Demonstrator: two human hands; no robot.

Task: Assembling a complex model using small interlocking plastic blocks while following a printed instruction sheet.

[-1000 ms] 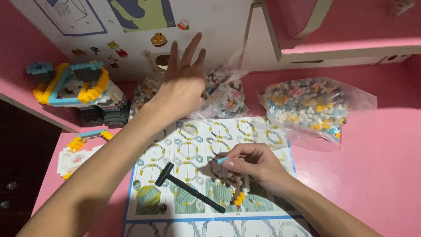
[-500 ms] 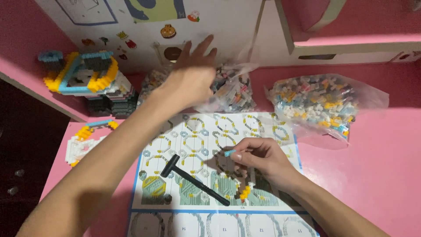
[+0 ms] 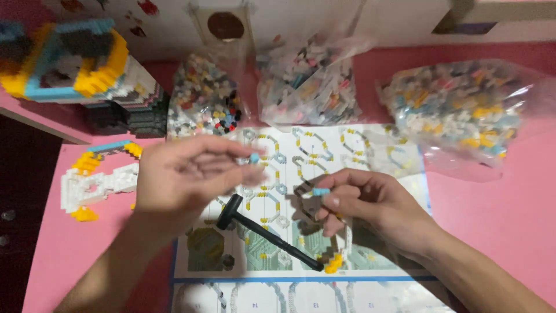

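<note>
My left hand [image 3: 185,174] hovers over the printed instruction sheet [image 3: 301,150] and pinches a tiny light-blue brick [image 3: 254,157] between fingertips. My right hand [image 3: 370,206] rests on the sheet and holds a small built strip of white, dark and yellow bricks [image 3: 333,255], with a light-blue brick [image 3: 321,191] at its top near the thumb. A small black hammer tool [image 3: 266,232] lies on the sheet between the two hands.
Three clear bags of small bricks stand behind the sheet: left [image 3: 208,104], middle [image 3: 310,87], right [image 3: 457,110]. A partly built yellow, blue and white model [image 3: 69,64] sits on a ledge at the far left. A white and yellow piece [image 3: 95,179] lies on the pink table [image 3: 498,208].
My left hand has pulled back from the bags at the rear and now holds a light-blue brick over the sheet. The camera has moved closer. My right hand stays on the sheet.
</note>
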